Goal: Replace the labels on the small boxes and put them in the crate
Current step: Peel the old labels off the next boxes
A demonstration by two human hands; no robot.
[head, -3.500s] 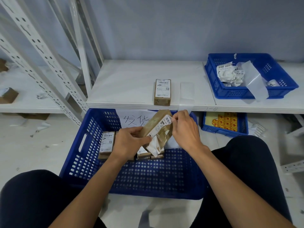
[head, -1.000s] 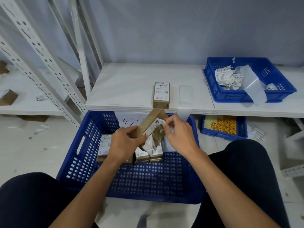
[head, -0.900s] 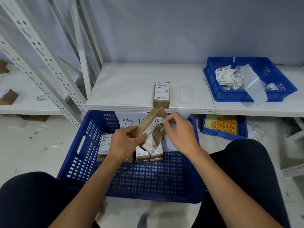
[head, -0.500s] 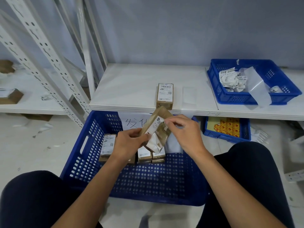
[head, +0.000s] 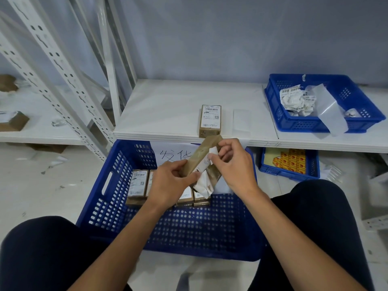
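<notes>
My left hand (head: 171, 183) grips a small brown box (head: 202, 156) tilted over the big blue crate (head: 117, 181). A white label (head: 203, 182) hangs crumpled and half peeled from the box. My right hand (head: 233, 164) pinches the label's upper end near the box's top. Several labelled small boxes (head: 137, 185) lie in a row inside the crate, partly hidden by my hands. Another labelled box (head: 210, 119) lies on the white shelf (head: 168, 110) above the crate.
A blue tray (head: 357, 106) at the shelf's right holds crumpled old labels and a backing strip. A blank sheet (head: 241, 122) lies beside the shelf box. A lower blue tray (head: 289, 162) holds yellow-red stickers. White rack posts (head: 60, 68) slant at left. My knees flank the crate.
My right hand has worked the label further off the box, from its middle up toward the top end. My left hand keeps the box held in the same place.
</notes>
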